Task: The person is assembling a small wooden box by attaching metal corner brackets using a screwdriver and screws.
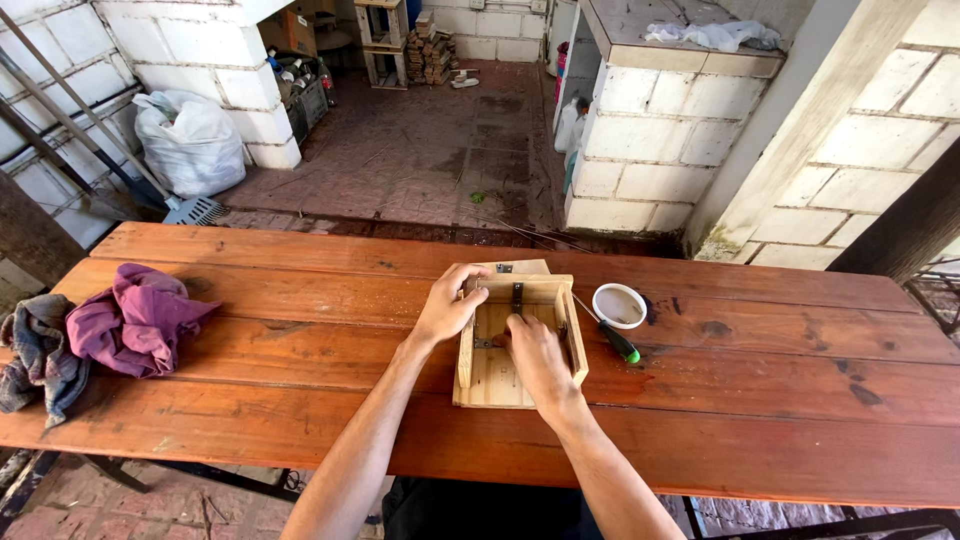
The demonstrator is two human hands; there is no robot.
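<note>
A small open wooden box (497,378) with dark metal brackets lies on the reddish plank table (760,400), near its middle. My left hand (447,305) grips the box's far left corner, fingers curled over the rim. My right hand (535,358) reaches inside the box, fingers bent and pressed against its floor near a bracket; anything under the fingertips is hidden. A screwdriver with a green and black handle (618,343) lies just right of the box, untouched.
A small white round container (619,305) stands right of the box. A purple cloth (135,318) and a grey rag (35,355) lie at the table's left end. Beyond the table are a white block pillar (660,130), a white sack (188,145) and a rake.
</note>
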